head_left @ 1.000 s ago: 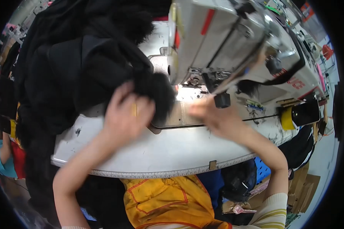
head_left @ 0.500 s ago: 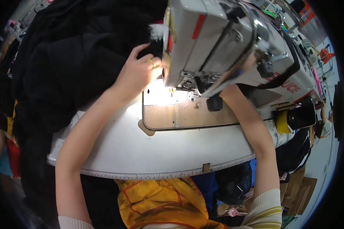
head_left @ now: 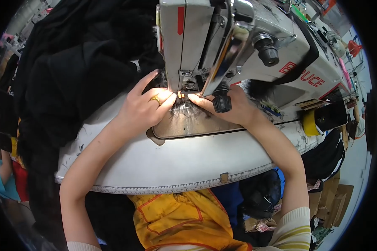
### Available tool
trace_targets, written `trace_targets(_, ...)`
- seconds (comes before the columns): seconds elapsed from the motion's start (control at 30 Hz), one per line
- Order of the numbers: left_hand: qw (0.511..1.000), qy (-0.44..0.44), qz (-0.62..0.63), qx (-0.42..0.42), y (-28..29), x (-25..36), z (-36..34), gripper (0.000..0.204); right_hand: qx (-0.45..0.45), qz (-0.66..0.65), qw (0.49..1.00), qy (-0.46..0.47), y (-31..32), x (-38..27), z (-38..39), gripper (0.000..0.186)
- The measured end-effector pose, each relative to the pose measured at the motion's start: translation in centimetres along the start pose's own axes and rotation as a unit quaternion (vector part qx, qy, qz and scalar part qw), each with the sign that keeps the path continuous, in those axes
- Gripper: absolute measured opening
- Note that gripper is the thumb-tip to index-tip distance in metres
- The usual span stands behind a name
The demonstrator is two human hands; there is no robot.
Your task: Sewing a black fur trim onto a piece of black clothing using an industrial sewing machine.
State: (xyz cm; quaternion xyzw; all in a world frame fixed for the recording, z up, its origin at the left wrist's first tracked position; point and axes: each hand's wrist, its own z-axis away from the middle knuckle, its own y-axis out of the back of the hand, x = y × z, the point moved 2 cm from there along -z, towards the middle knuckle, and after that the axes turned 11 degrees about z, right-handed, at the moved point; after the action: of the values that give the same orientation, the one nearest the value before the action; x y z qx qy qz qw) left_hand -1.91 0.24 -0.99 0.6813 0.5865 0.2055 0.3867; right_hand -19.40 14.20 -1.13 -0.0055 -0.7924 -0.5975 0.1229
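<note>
A white sewing machine (head_left: 184, 33) stands over a metal plate (head_left: 167, 131), with dark, wispy fur under its lit needle area (head_left: 181, 95). My left hand (head_left: 146, 106) is at the left of the needle, index finger raised, thumb and other fingers closed on the black furry fabric (head_left: 184, 109). My right hand (head_left: 230, 108) is at the right of the needle, thumb pointing inward on the same fur, its fingers partly hidden behind a black knob (head_left: 222, 100). A large mass of black cloth (head_left: 75, 71) lies beside my left hand.
The white table (head_left: 184, 157) has a ruler strip along its front edge. A black and yellow container (head_left: 312, 125) sits at the right. An orange apron (head_left: 180, 217) covers my lap, bags (head_left: 259, 192) and cardboard (head_left: 331, 201) lie below. A person in teal (head_left: 2, 180) is at far left.
My left hand has come down from beside the machine head to the needle, and my right hand has reappeared from behind the machine, thumb at the needle. Dark fur now covers the lit plate.
</note>
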Motion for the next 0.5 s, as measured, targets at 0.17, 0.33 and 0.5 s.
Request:
trace_targets(0.17, 1.0, -0.007, 0.019, 0.018, 0.5, -0.2, -0.2, 0.015, 0.217, -0.01, 0.975, 0.048, -1.0, 0.0, -0.2, 0.026)
trace_targets(0.33, 0.999, -0.004, 0.052, 0.012, 0.6, -0.4, 0.3, 0.014, 0.063, -0.075, 0.995, 0.017, -1.4, 0.2, -0.2, 0.013)
trace_targets(0.5, 0.998, -0.001, 0.067, 0.013, 0.3, -0.8, 0.1, 0.012, -0.017, -0.022, 1.0, 0.007, -2.7, 0.6, 0.6, 0.015)
